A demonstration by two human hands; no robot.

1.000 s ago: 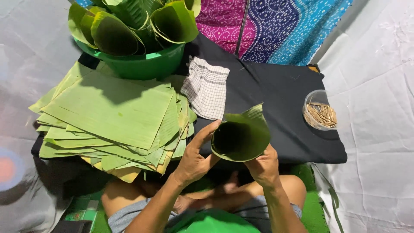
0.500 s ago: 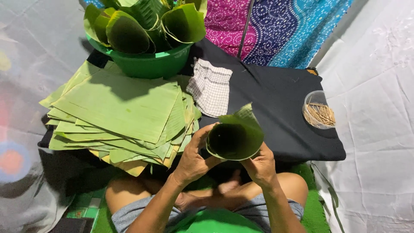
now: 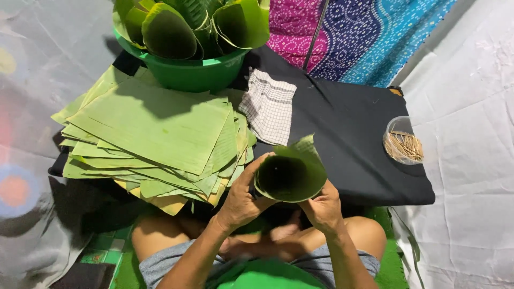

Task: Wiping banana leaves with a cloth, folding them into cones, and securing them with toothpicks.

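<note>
A banana leaf rolled into a cone sits between both my hands, its dark open mouth facing up at me. My left hand wraps its left side, fingers curled over the rim. My right hand grips its lower right edge. Just to the left lies a thick stack of flat cut banana leaves on a low black table. My bare knees show under my hands.
A green plastic bowl holding several finished leaf cones stands behind the stack. A checked cloth lies beside it. A clear round tub of thin wooden picks sits at the table's right edge. Patterned pink and blue fabric hangs behind.
The view has drifted slightly down and right. Both hands still hold the leaf cone in about the same place; the cone looks a little more tightly rounded.
</note>
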